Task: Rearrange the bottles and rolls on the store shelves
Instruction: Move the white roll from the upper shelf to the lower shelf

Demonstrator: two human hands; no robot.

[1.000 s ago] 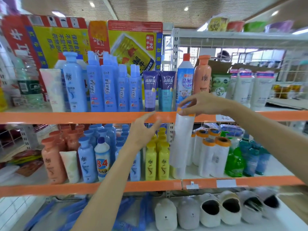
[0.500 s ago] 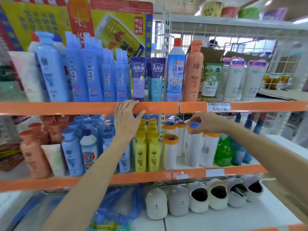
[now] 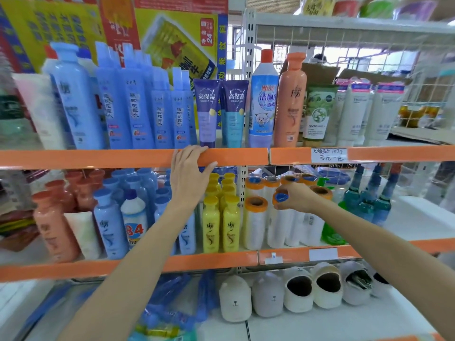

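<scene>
The left hand (image 3: pixel 189 175) is up on the orange front edge of the upper shelf (image 3: pixel 98 158), fingers laid over the top of the strip and thumb spread out beneath it, resting there rather than gripping any product. Over on the other side, the right hand (image 3: pixel 294 196) is down at the middle shelf, fingers curled round the orange-rimmed, blue-capped top of a white plastic-film roll (image 3: pixel 280 217) that stands upright on the shelf. That roll sits in a cluster of similar white rolls with orange ends (image 3: pixel 256 217), just right of the white upright post and just beside the yellow bottles with yellow caps (image 3: pixel 220 225). A green pump bottle (image 3: pixel 331 230) stands to the right of the rolls, with dark teal bottles (image 3: pixel 369 203) beyond it. Left of the yellow bottles stand pale blue bottles (image 3: pixel 109 227) and salmon-pink bottles (image 3: pixel 53 225). On the upper shelf, tall blue bottles (image 3: pixel 138 112), two purple and teal tubes (image 3: pixel 221 112) and an orange-pink bottle (image 3: pixel 290 102) line the front. Below, white and grey slippers (image 3: pixel 295 289) lie in a row.
</scene>
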